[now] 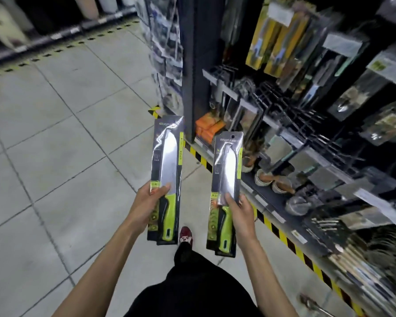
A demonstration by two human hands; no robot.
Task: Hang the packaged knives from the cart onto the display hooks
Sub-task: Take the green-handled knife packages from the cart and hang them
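Observation:
My left hand (148, 203) grips a packaged knife (167, 156) with a lime-green handle, held upright over the tiled floor. A second packaged knife (226, 170) of the same kind, slightly smaller, stands upright in my right hand (240, 213), close to the shelf unit. Both packs are black cards with clear blisters, and the right one shows a hang hole at its top. The display (306, 92) with hooks and hanging packaged utensils fills the right side, blurred. Behind each pack another card edge shows, so each hand may hold more than one.
A black-and-yellow striped strip (281, 234) runs along the shelf base. Low shelves hold bowls (272, 181) and orange items (208, 129). A dark pillar (197, 65) stands ahead. A metal piece (311, 304), possibly the cart, shows at the bottom right. My foot (186, 234) is on the tiles.

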